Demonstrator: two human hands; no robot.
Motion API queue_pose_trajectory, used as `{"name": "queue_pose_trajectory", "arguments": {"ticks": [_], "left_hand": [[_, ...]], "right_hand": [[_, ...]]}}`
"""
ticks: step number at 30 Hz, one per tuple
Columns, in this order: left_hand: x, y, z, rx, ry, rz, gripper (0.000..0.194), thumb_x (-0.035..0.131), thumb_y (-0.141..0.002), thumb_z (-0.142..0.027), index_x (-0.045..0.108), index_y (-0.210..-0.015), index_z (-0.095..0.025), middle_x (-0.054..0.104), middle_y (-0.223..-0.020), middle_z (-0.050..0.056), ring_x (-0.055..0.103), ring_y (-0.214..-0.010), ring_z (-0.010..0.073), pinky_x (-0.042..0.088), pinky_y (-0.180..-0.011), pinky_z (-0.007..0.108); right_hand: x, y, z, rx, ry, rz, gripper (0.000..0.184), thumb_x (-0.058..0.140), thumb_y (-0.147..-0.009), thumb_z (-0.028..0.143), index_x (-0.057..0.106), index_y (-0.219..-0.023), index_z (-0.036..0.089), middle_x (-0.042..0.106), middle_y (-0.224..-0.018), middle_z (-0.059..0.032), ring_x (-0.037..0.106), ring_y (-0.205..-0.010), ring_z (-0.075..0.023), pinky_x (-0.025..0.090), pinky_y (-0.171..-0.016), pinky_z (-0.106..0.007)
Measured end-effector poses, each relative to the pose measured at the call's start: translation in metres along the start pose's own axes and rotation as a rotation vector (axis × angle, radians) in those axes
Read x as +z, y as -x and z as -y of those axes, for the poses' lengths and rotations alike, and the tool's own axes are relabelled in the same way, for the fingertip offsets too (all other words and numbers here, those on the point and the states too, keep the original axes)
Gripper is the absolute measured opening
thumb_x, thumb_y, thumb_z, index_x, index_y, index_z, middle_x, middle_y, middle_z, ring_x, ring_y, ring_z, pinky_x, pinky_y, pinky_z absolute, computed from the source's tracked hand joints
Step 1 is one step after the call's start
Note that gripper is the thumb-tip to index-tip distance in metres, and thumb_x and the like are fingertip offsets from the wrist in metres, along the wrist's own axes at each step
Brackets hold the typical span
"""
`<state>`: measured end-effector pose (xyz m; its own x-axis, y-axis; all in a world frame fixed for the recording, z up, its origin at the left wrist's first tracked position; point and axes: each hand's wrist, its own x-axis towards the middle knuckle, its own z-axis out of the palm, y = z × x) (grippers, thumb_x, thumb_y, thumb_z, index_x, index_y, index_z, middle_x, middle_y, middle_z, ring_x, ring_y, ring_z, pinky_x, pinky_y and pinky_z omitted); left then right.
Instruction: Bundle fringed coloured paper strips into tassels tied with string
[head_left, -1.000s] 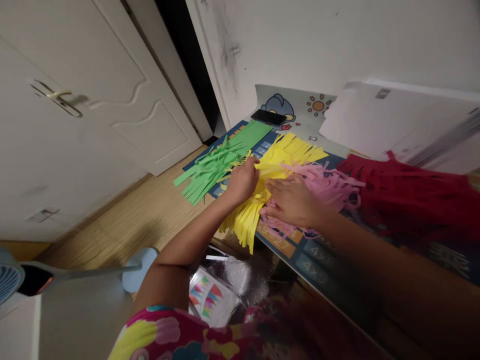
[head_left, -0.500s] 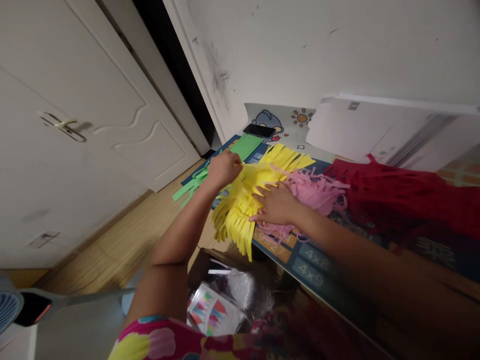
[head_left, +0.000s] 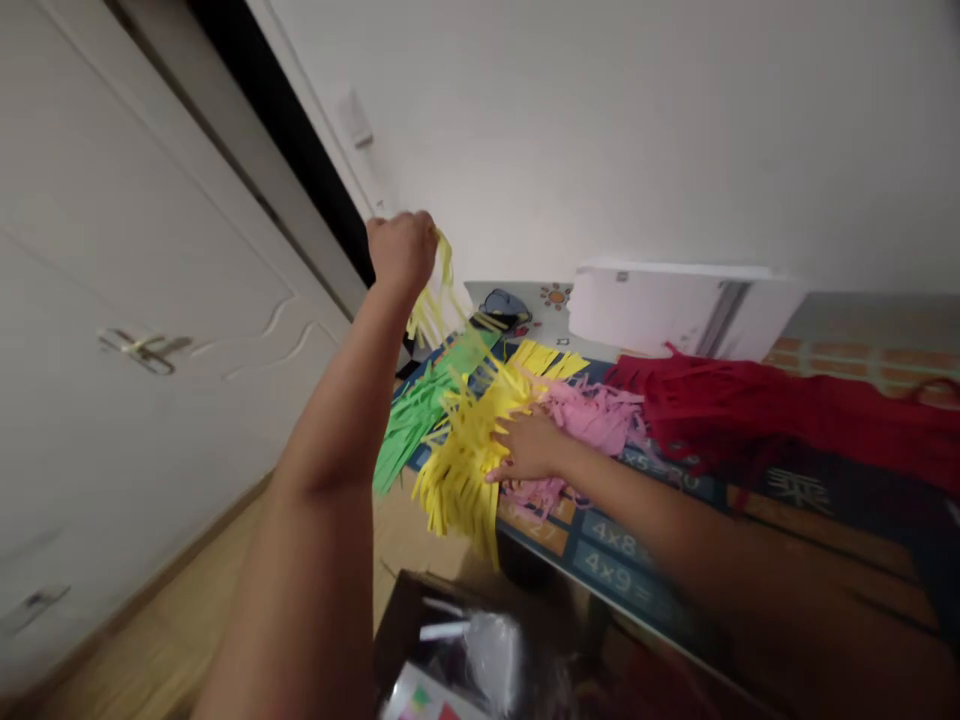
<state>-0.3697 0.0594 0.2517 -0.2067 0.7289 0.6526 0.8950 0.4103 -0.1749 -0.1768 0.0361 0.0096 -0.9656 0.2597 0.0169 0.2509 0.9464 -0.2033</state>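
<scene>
Raised in front of the wall, my left hand (head_left: 405, 250) is closed on strips of yellow fringe that hang from it, somewhat blurred. Below it lies the rest of the yellow fringe (head_left: 466, 455), spilling over the table's near edge. My right hand (head_left: 531, 445) rests with spread fingers on the yellow fringe where it meets the pink fringe (head_left: 592, 415). Green fringe (head_left: 412, 415) is spread on the left, under the lifted strips. A long red fringe (head_left: 742, 400) stretches away to the right.
The table (head_left: 611, 560) has a printed multiplication chart on top. A white panel (head_left: 652, 310) leans on the wall behind. A dark phone (head_left: 499, 322) lies at the back. Below the near edge is clear plastic packaging (head_left: 491, 655). A door with a handle (head_left: 139, 350) stands left.
My left hand has risen from the table, pulling strips of yellow fringe up with it. My right hand stays on the pile. The view has shifted, and more green fringe shows.
</scene>
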Motion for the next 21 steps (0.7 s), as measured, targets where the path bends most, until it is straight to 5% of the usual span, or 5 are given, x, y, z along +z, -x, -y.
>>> {"name": "queue_pose_trajectory", "arguments": {"ticks": [5,9,11,16,21], "left_hand": [[-0.045,0.01,-0.062,0.375,-0.02,-0.16,0.022,0.05,-0.092,-0.022,0.07,-0.084,-0.02,0.075,-0.083,0.007,0.064,-0.075,0.0207,0.034,-0.103,0.049],[-0.061,0.047,-0.098,0.512,0.085,-0.263,0.023,0.05,-0.093,-0.021,0.07,-0.083,-0.024,0.075,-0.08,0.004,0.062,-0.074,0.0206,0.033,-0.104,0.05],[-0.063,0.066,-0.114,0.554,0.145,-0.264,0.023,0.05,-0.092,-0.018,0.071,-0.084,-0.025,0.075,-0.082,0.003,0.063,-0.082,0.0225,0.032,-0.104,0.05],[-0.059,0.117,-0.141,0.546,0.334,-0.228,0.022,0.053,-0.094,-0.021,0.073,-0.092,-0.029,0.079,-0.094,0.002,0.066,-0.097,0.0235,0.03,-0.105,0.049],[-0.046,0.19,-0.148,0.372,0.585,-0.471,0.019,0.057,-0.092,-0.02,0.074,-0.093,-0.029,0.08,-0.092,0.002,0.071,-0.09,0.0212,0.035,-0.101,0.046]], "right_hand": [[-0.055,0.027,0.005,0.062,-0.082,-0.21,0.047,0.055,-0.091,0.063,0.076,-0.107,0.023,0.074,-0.116,-0.0084,0.064,-0.116,-0.0266,0.04,-0.104,-0.044],[-0.093,0.065,0.021,0.139,-0.555,-0.735,0.042,0.047,-0.098,0.034,0.06,-0.136,0.023,0.075,-0.109,-0.0047,0.069,-0.098,-0.0188,0.049,-0.089,-0.034],[-0.102,0.079,0.028,0.144,-0.769,-0.859,0.053,0.042,-0.096,0.023,0.044,-0.149,0.024,0.076,-0.1,-0.0013,0.069,-0.076,-0.0145,0.051,-0.076,-0.029],[-0.109,0.103,0.02,0.448,-0.605,-0.81,0.048,0.031,-0.094,0.01,0.053,-0.137,0.014,0.074,-0.085,-0.0028,0.066,-0.069,-0.0142,0.049,-0.067,-0.025],[-0.101,0.121,0.021,0.479,-0.346,-0.774,0.034,0.038,-0.098,0.016,0.072,-0.105,0.017,0.074,-0.097,-0.0099,0.068,-0.092,-0.0214,0.051,-0.082,-0.031]]}}
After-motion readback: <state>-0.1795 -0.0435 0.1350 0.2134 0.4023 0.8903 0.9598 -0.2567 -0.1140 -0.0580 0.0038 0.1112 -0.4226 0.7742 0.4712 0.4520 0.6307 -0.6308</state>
